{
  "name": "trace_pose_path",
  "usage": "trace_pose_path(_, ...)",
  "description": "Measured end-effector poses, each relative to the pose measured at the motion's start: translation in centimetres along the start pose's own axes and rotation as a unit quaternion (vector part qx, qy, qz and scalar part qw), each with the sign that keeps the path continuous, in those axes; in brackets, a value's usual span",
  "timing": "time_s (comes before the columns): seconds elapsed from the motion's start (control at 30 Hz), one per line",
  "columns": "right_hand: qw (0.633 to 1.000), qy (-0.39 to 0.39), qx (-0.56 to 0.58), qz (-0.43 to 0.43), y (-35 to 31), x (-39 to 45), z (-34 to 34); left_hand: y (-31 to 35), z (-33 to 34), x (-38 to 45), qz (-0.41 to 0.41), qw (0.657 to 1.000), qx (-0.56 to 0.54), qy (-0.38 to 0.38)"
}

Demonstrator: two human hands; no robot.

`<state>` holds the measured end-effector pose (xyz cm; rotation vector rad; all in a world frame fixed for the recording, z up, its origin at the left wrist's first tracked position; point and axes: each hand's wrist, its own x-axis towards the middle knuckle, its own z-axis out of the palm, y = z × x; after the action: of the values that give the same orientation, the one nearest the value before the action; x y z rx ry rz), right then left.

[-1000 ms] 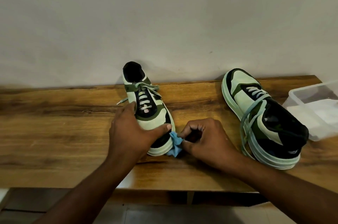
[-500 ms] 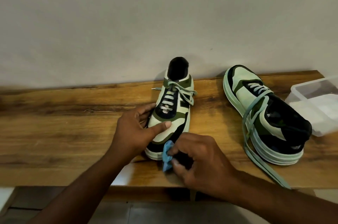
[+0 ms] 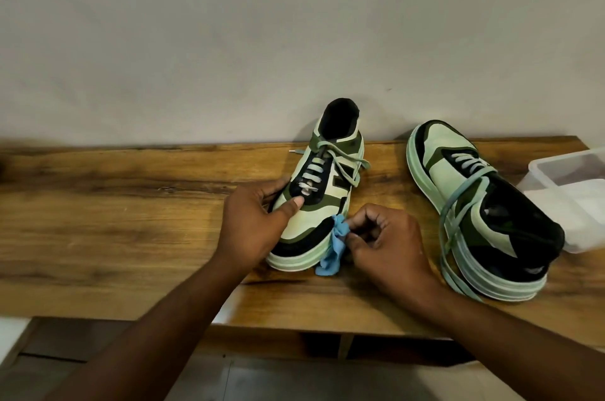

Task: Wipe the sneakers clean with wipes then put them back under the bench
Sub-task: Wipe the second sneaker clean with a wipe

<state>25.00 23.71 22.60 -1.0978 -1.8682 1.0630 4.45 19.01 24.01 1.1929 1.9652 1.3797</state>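
Head view, single frame. Wooden bench top (image 3: 114, 220) runs across the middle of the frame, against a plain pale wall (image 3: 229, 24). Near sneaker (image 3: 322, 191), green, mint and black, stands upright on its sole at frame centre, toe toward the camera, heel close to the wall. Left hand (image 3: 255, 224) grips it from the left side: thumb laid across the vamp just below the laces, fingers curled round the far flank. Right hand (image 3: 386, 243) sits just right of the toe, fingers curled, pinching a crumpled blue wipe (image 3: 334, 245) between thumb and fingertips. Wipe touches the toe's right edge at the black trim and mint midsole; its lower end trails onto the bench. Second sneaker (image 3: 474, 207) stands right of centre, toe pointing away toward the wall, heel nearest the camera, long laces loose and draped down over its left side. Apart from the right hand. Clear plastic container (image 3: 569, 191) at the right edge of the frame, just beside the second sneaker; contents look white, possibly wipes, not resolvable. Tiled floor (image 3: 262, 381) visible below the bench edge.
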Motion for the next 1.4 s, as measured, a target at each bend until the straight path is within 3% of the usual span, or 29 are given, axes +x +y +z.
trace_pose_path(0.07,0.997,-0.009,-0.049,-0.061,-0.3,-0.6,0.1,-0.1,0.2,-0.2,0.014,1.0,0.006,0.01)
trace_pose_path(0.17,0.967,-0.069,-0.087,-0.227,-1.4,-2.4,1.2,-0.3,0.3,-0.2,0.023,0.999,0.012,0.021)
trace_pose_path(0.23,0.952,-0.112,-0.091,-0.268,-1.6,-2.7,1.9,-0.6,0.4,-0.1,0.034,0.999,0.017,0.025)
trace_pose_path(0.33,0.962,-0.088,-0.095,-0.24,-1.3,-1.7,1.4,-0.7,0.3,0.1,0.042,0.999,0.026,0.021)
trace_pose_path(0.53,0.998,0.016,-0.063,-0.025,-0.1,1.1,-0.6,-0.9,0.4,0.2,0.043,0.999,0.024,0.021)
trace_pose_path(0.6,0.995,0.014,-0.075,-0.069,-0.5,0.8,-0.4,-0.8,0.6,0.0,0.048,0.998,0.029,0.028)
trace_pose_path(0.7,0.974,-0.031,-0.072,-0.21,-1.8,-1.1,0.8,-0.7,0.7,0.0,0.049,0.998,0.031,0.035)
trace_pose_path(0.77,0.968,-0.059,-0.069,-0.235,-2.3,-1.4,1.3,-0.7,0.3,0.1,0.046,0.998,0.032,0.027)
trace_pose_path(0.83,0.976,-0.03,-0.078,-0.203,-1.7,0.0,1.2,-0.8,0.0,0.2,0.042,0.998,0.029,0.023)
trace_pose_path(0.97,0.996,0.039,-0.056,-0.055,-0.4,2.2,0.0,-0.8,0.3,0.4,0.048,0.998,0.044,0.018)
trace_pose_path(1.07,0.984,0.006,-0.096,-0.152,-1.4,0.2,0.7,-1.0,0.6,0.3,0.044,0.998,0.043,0.024)
trace_pose_path(1.13,0.964,-0.059,-0.096,-0.241,-1.8,-1.6,1.5,-1.0,0.6,0.2,0.043,0.998,0.042,0.031)
trace_pose_path(1.2,0.949,-0.113,-0.105,-0.273,-1.7,-2.2,1.9,-0.8,0.5,0.2,0.051,0.997,0.055,0.032)
trace_pose_path(1.3,0.956,-0.091,-0.123,-0.251,-1.3,-1.3,1.1,0.0,0.0,-0.2,0.05,0.997,0.065,-0.005)
trace_pose_path(1.4,0.98,-0.027,-0.12,-0.159,-0.9,0.0,-0.2,1.3,-1.2,-1.5,0.066,0.988,0.109,-0.088)
